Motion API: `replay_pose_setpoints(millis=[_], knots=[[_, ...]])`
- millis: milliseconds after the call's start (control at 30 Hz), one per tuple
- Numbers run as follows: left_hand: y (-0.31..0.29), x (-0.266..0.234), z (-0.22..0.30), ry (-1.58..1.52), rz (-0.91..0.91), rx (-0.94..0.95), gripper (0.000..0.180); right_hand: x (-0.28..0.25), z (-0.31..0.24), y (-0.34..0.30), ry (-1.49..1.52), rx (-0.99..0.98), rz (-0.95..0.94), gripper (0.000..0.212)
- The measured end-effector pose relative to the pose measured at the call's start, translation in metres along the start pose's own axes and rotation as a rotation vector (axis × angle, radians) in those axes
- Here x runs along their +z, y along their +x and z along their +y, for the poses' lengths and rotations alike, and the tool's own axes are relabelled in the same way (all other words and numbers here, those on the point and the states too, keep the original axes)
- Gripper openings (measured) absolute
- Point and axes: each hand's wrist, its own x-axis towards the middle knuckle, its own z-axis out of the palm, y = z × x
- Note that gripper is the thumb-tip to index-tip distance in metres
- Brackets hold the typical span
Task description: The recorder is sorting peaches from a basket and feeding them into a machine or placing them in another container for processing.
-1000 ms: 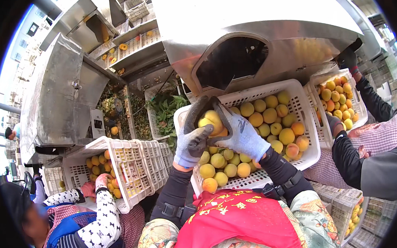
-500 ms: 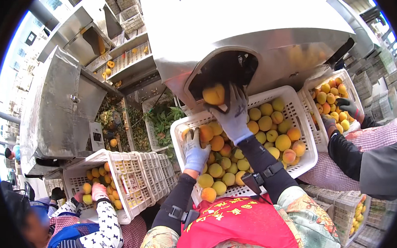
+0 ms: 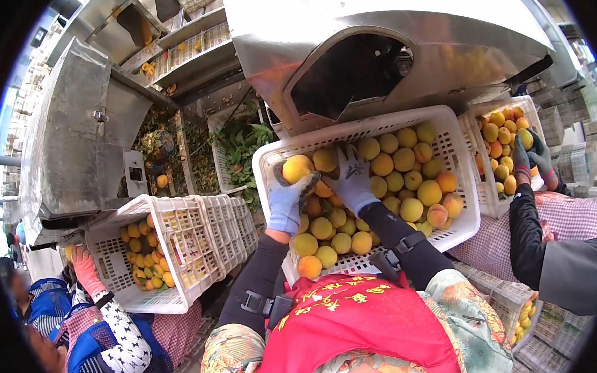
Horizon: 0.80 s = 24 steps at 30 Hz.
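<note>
A white plastic crate [image 3: 468,226] full of yellow peaches [image 3: 411,211] tilts in front of me. My left hand [image 3: 287,201], in a grey-and-lilac glove, grips a yellow peach [image 3: 298,168] at the crate's left side. Reaching into the crate, my right hand [image 3: 353,181] wears a matching glove. Its fingers and thumb close around another peach [image 3: 324,160] near the far rim; the fingertips are partly hidden. Just beyond the crate, a metal machine housing [image 3: 447,59] has a dark rounded opening [image 3: 345,71].
On the left, a co-worker's pink-gloved hand [image 3: 87,270] is beside another peach crate [image 3: 178,295]. At right, a co-worker's gloved hands [image 3: 541,161] hold a peach over a further crate [image 3: 497,204]. Green leaves [image 3: 243,146] fill a crate between the metal machines.
My right hand has withdrawn from the machine opening, where it held a peach, down into the crate. My left hand now lifts a peach. The left co-worker's hand has left their crate.
</note>
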Motion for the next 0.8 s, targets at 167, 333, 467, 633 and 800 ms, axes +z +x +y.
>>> replay_pose_setpoints(millis=[167, 333, 467, 633, 800], knots=[[-0.029, -0.018, 0.025, -0.612, -0.098, -0.247, 0.047, 0.052, -0.004, 0.011, -0.252, 0.171, 0.096, 0.095], [-0.034, -0.027, 0.012, -0.948, -0.197, -0.302, 0.049, 0.016, 0.009, 0.008, 0.062, 0.071, 0.074, 0.081], [-0.034, -0.019, 0.018, -1.308, -0.537, -0.412, 0.049, -0.050, 0.003, -0.007, 0.935, 0.002, -0.134, 0.063], [-0.027, 0.009, 0.057, -1.265, -0.600, -0.151, 0.077, -0.113, -0.017, -0.023, 1.070, -0.089, -0.171, 0.075], [-0.019, 0.011, 0.063, -1.172, -0.553, -0.144, 0.076, -0.109, -0.036, -0.028, 0.587, -0.300, 0.329, 0.093]])
